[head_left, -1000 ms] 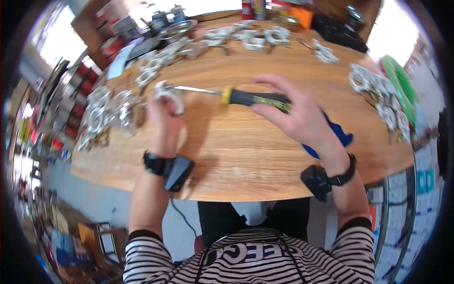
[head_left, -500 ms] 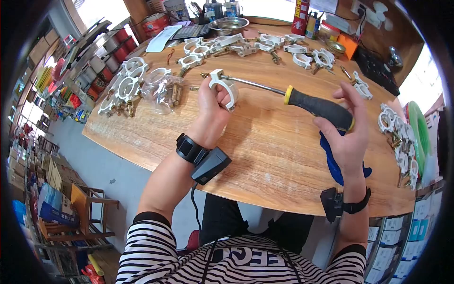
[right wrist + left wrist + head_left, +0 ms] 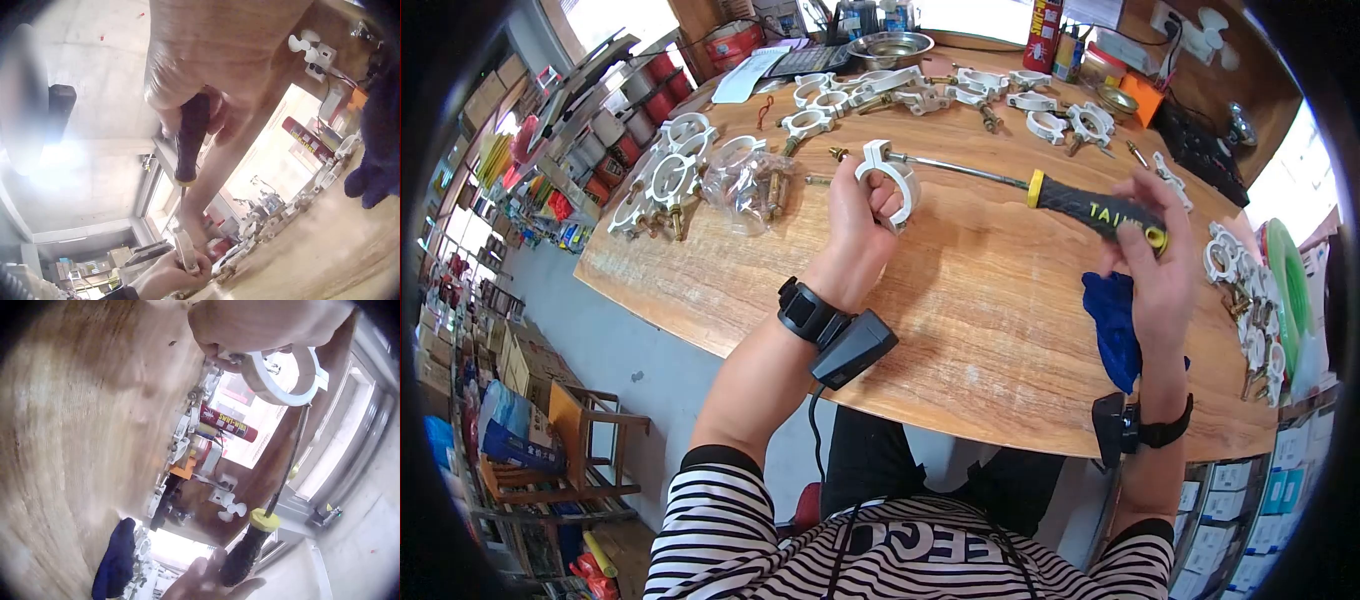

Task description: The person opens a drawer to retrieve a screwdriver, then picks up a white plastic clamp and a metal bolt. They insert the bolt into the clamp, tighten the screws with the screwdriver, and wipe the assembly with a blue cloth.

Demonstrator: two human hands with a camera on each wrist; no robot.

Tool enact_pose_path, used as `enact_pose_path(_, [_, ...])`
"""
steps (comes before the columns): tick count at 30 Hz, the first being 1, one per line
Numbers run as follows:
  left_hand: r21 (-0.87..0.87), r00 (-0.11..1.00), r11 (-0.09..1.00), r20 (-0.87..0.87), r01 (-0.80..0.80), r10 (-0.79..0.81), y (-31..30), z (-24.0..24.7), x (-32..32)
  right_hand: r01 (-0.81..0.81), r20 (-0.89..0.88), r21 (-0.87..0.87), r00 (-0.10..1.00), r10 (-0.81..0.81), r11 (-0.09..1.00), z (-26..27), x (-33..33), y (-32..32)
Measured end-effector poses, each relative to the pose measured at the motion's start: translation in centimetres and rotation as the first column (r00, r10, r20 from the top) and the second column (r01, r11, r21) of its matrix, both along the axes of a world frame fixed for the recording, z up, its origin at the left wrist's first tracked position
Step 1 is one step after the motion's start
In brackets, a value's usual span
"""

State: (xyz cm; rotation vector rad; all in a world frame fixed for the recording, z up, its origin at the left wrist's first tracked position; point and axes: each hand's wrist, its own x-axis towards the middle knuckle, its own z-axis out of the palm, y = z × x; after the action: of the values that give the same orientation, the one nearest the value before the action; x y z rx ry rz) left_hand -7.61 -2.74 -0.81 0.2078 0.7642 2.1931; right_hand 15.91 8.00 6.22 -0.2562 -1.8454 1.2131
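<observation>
The right hand [image 3: 200, 69] grips a dark screwdriver [image 3: 192, 134], its shaft pointing at the white ring [image 3: 185, 251] the left hand [image 3: 172, 276] holds. White clamps [image 3: 267, 228] and a red can [image 3: 306, 139] line the desk's [image 3: 312, 253] far edge.

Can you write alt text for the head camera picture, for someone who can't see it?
A left hand holds a white ring clamp and a right hand grips a screwdriver pointing at it, above a wooden table. Other white clamps and some blue fabric lie on the table.
</observation>
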Motion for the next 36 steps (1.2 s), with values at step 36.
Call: enact_pose_path(36, [0.140,0.998,0.990,0.055,0.023,-0.031,-0.4,0.4,-1.1,0.100,0.192,-0.484,0.981,-0.005,0.869,-2.8,1.7,9.6])
